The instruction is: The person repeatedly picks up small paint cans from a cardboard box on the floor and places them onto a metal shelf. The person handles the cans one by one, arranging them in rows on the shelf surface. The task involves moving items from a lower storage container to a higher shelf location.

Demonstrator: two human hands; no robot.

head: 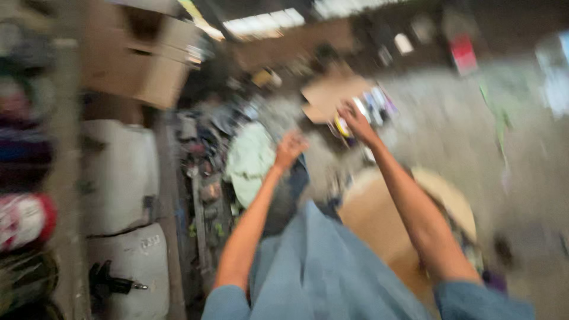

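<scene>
**Both arms out over a cluttered floor, picture badly smeared**

The view is heavily blurred, so much stays uncertain. The right hand (357,122) reaches up toward one o'clock and meets a small bundle of striped, colourful items (372,106) lying beside a flat piece of brown cardboard (332,95). Its fingers look curled around the bundle's near end, though I cannot tell how firm the hold is. The left hand (290,148) is loosely closed at about twelve o'clock, over a pale green cloth (249,160). Whether it holds anything cannot be made out.

Both sleeves are soft blue fabric. A round tan shape (385,219), smooth like a lid or basket, sits under the right forearm. At nine o'clock stand bulging white sacks (121,178), coarse-looking, with cardboard boxes (139,56) stacked above at eleven o'clock.

What could go wrong, judging from here: the bundle looks loose and slippery, so a partial grip might scatter pieces across the grey floor (468,136). The right forearm passes close over the tan shape and could knock it. The crowded heap near the left hand could snag fingers.
</scene>
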